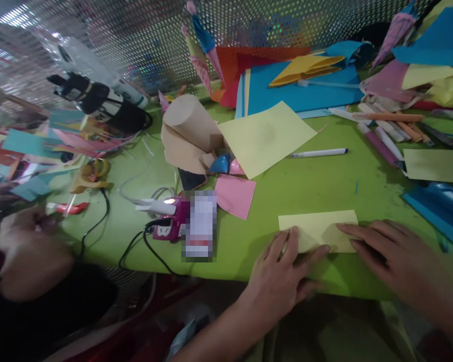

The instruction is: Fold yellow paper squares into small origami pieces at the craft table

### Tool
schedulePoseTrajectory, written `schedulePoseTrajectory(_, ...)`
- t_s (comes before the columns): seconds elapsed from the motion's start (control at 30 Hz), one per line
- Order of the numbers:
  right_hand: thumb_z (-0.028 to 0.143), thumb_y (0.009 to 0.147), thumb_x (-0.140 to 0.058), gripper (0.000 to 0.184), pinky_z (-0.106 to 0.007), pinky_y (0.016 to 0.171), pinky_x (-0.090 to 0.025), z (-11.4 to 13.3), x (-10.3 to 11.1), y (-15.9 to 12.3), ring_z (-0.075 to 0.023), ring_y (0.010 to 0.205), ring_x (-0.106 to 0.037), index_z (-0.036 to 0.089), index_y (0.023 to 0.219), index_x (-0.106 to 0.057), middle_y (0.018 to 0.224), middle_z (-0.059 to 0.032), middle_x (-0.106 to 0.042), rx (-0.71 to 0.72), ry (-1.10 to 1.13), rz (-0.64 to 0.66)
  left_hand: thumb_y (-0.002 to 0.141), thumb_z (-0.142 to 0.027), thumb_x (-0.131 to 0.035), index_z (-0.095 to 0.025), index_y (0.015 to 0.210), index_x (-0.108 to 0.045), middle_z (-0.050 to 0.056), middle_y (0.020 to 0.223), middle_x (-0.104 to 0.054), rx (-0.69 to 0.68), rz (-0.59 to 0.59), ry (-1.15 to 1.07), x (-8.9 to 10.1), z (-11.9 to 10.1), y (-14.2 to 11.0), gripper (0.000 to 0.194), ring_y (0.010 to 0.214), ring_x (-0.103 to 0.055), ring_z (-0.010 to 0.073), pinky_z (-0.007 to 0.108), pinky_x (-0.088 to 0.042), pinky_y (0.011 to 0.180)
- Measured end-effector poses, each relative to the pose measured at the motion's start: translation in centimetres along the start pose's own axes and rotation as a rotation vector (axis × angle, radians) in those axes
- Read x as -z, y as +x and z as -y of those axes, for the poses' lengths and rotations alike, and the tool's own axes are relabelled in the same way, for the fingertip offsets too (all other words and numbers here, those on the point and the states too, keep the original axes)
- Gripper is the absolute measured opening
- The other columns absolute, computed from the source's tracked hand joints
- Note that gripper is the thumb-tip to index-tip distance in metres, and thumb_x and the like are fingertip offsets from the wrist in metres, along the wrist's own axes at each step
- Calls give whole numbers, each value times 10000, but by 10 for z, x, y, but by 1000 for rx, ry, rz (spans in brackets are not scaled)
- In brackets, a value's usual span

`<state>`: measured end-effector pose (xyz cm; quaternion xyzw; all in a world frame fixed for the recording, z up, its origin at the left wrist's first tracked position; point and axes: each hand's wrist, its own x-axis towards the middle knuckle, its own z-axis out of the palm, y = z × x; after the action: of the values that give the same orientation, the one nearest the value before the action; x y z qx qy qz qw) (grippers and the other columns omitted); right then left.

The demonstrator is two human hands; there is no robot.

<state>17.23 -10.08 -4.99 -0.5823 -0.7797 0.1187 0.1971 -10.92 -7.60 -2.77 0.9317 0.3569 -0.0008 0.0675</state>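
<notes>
Evidently works at the near edge of a green table, with blue card farther back and a yellow sheet nearer. Spreads the left hand wide, fingertips on the left part and near edge of the slip; rests the right hand at the other end, fingertips fairly close, whether pinching or only touching impossible to tell. Shows a flat oblong, perhaps already folded over, with no raised shape; gives no sure sign of what remains. Points lengthwise left to right, nearly parallel to the near edge, in front of a pen.
</notes>
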Motion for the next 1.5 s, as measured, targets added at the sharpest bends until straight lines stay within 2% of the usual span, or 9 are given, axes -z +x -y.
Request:
schedulePoseTrajectory(0.17, 369, 1099, -509, 341, -388, 753, -481, -3, -2, 1, -240, 825, -674, 301, 1359, -719, 951, -51, -746, 14, -15, -16, 965, -784, -526, -425, 1729, -242, 174, 1613, -487, -10, -36, 69, -10, 0, -3, 890, 1378, -553, 359, 468, -551, 1068)
schedulePoseTrajectory(0.23, 340, 1095, -521, 348, -385, 763, -487, -5, 0, -1, -239, 839, -668, 302, 1392, -698, 951, -47, -732, 26, -7, -20, 956, -800, -522, -410, 1728, -261, 177, 1600, -504, -17, -65, 77, -13, 1, -2, 903, 1363, -559, 361, 476, -536, 1080)
schedulePoseTrajectory(0.33, 285, 1061, -589, 346, -399, 799, -487, 1, 5, -6, -254, 884, -657, 293, 1388, -699, 975, -57, -726, 44, -62, -148, 939, -830, -505, -391, 1711, -327, 185, 1569, -538, -33, -109, 89, -15, 1, -1, 905, 1351, -571, 358, 494, -525, 1093)
schedulePoseTrajectory(0.43, 236, 1040, -606, 394, -440, 922, -477, 22, 5, -14, -279, 1086, -678, 299, 1424, -669, 1212, -69, -777, 151, -82, -182, 929, -822, -547, -356, 1664, -436, 194, 1565, -551, -42, -122, 84, -16, 2, 0, 877, 1363, -573, 363, 521, -507, 1121)
schedulePoseTrajectory(0.6, 309, 1073, -541, 606, -460, 1174, -404, 54, -14, -26, -246, 1412, -607, 223, 1662, -423, 1562, -74, -656, 266, -52, 4, 959, -774, -564, -265, 1410, -700, 198, 1580, -561, -57, -151, 68, -19, 3, -1, 694, 1376, -569, 367, 545, -463, 1171)
schedulePoseTrajectory(0.83, 233, 1084, -489, 708, -498, 1210, -339, 37, -16, -48, -238, 1388, -649, 286, 1741, -229, 1585, -50, -632, 210, -153, -1, 1026, -760, -419, -336, 1673, -426, 165, 1645, -524, -64, -131, 117, -13, 6, -8, 774, 1446, -548, 352, 562, -424, 1183)
schedulePoseTrajectory(1.03, 293, 1081, -517, 682, -541, 1176, -359, 25, -11, -62, -286, 1345, -683, 350, 1723, -294, 1589, -35, -630, 139, -151, 2, 1072, -675, -433, -370, 1681, -392, 60, 1759, -390, -55, -101, 102, -9, 16, -20, 683, 1581, -414, 304, 550, -328, 1270)
schedulePoseTrajectory(1.3, 333, 1082, -507, 638, -549, 1189, -327, 20, -13, -65, -291, 1328, -689, 344, 1702, -356, 1589, -28, -630, 141, -144, 0, 1056, -694, -460, -379, 1683, -386, -18, 1772, -364, 15, -79, 124, -8, 28, -40, 706, 1635, -306, 294, 535, 0, 1373)
schedulePoseTrajectory(1.5, 380, 1073, -494, 648, -575, 1140, -377, 17, -15, -68, -314, 1307, -705, 399, 1704, -345, 1587, -3, -630, 115, -151, 4, 1059, -684, -468, -365, 1668, -417, -10, 1748, -415, 16, -85, 127, -10, 32, -46, 689, 1641, -296, 275, 537, 10, 1377)
